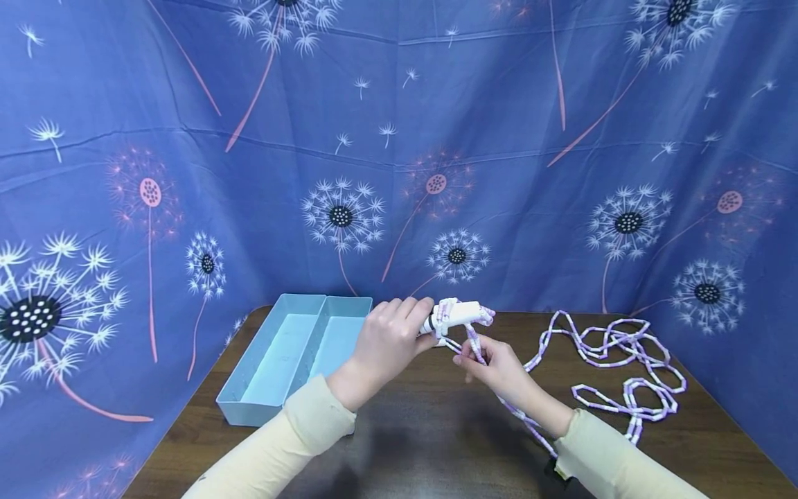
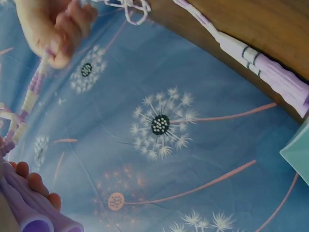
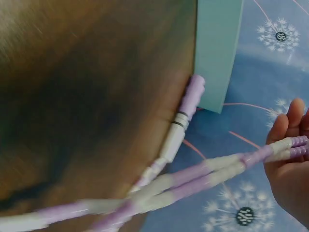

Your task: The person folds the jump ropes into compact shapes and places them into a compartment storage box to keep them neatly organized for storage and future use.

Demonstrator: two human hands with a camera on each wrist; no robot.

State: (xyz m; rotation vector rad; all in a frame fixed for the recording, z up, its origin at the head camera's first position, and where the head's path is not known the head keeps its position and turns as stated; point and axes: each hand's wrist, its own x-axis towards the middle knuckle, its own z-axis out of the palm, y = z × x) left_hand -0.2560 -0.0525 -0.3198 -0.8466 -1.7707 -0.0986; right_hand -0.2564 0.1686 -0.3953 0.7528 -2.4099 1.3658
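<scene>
My left hand [image 1: 389,336] grips the handles of a beaded jump rope, held up over the table. In the head view their white ends [image 1: 469,313] point right, with beaded cord looped around them; the left wrist view shows their purple ends [image 2: 36,212] in front of my fingers. Just to the right and lower, my right hand [image 1: 501,371] pinches the white and purple cord between thumb and fingers. Two strands [image 3: 207,176] run side by side from this hand across the right wrist view, and cord hangs below it toward the right sleeve.
A light-blue tray [image 1: 249,414] with two compartments stands at the table's left. Another white and purple jump-rope handle [image 2: 270,72] lies on the wood near it. Loose loops of beaded cord [image 1: 651,409] spread over the table's right side. A dandelion-print cloth [image 1: 399,208] hangs behind.
</scene>
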